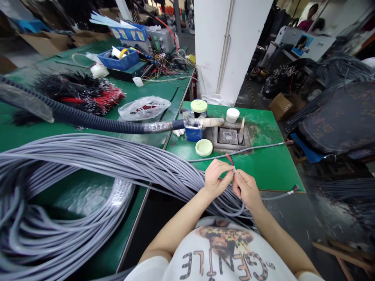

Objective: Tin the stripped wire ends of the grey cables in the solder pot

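My left hand [218,177] pinches the end of a grey cable, close to a white section where its thin red and dark wires [230,158] fan out. Just to the right, my right hand [246,189] is closed around the same cable below that end. The fingers of both hands nearly meet and hide much of the cable tip. A large coil of grey cable [117,146] runs from the left table to beneath my hands. Another cable end [290,191] with bare coloured wires lies to the right, at the table's front edge.
Beyond my hands is a small metal pot [228,136] with a flat stick [241,130] resting on it. Nearby are a pale green lid [204,148], a white tub [232,115] and a blue box [193,133]. A ribbed hose [111,123] crosses from the left.
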Demonstrator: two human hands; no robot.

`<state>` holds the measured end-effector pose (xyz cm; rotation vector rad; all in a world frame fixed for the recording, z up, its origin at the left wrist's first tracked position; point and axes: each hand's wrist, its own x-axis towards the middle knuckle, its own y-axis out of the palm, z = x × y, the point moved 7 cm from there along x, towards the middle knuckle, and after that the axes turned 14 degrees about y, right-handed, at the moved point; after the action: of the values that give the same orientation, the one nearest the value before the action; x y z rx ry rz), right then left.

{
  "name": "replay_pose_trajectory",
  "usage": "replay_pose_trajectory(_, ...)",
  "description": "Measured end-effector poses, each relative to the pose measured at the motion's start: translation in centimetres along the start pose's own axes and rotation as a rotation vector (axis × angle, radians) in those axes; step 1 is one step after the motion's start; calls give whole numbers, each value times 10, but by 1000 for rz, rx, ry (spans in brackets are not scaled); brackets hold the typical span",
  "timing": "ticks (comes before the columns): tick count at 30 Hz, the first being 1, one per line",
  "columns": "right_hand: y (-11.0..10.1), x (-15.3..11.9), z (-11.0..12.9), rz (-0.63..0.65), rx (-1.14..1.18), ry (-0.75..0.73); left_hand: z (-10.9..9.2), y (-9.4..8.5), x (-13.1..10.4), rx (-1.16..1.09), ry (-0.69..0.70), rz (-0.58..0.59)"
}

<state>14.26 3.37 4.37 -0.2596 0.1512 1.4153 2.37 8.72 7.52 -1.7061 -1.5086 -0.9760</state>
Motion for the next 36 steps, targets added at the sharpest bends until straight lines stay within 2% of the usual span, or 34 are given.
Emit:
replay_pose_trajectory(2, 0, -1, 4, -18, -79, -16, 7, -2, 3, 10, -126, -9)
replay_pose_trajectory(4, 1, -2, 8, -27, -138, -28, 15, -3, 1, -47, -310, -54)
replay_pose_trajectory(9, 2, -5, 14, -55, -255, -76, 30, 4, -11, -356, -714, -144)
replay_pose_trajectory(12, 0, -5, 15, -86, -342, -100, 33, 4, -12, -473, -847, -136)
replay_pose_trajectory(15, 0, -5, 15, -103, -436, -115, 35, 1, -7, -510, -890, -73)
replay_pose_trajectory(20, 1, -5, 21, -109, -553, -148, 41, -3, 0, -484, -906, 39)
replay_pose_trajectory(23, 2, -4, 23, -73, -498, -116, 39, -4, 4, -410, -833, 72)
replay_pose_trajectory(25, 2, -1, 19, -2, -330, -21, 34, -7, 9, -274, -707, 78)
replay_pose_trajectory(28, 5, 6, 9, 122, 56, 133, 14, -9, 16, -29, -399, 104)
replay_pose_trajectory(31, 8, 13, 6, 193, 311, 156, -3, -3, 14, 44, -176, 130)
replay_pose_trajectory(33, 7, 16, 7, 178, 345, 133, -5, -2, 9, 28, -166, 104)
replay_pose_trajectory(36, 2, 18, 11, 65, 297, 57, 3, -2, 1, -89, -348, 2)
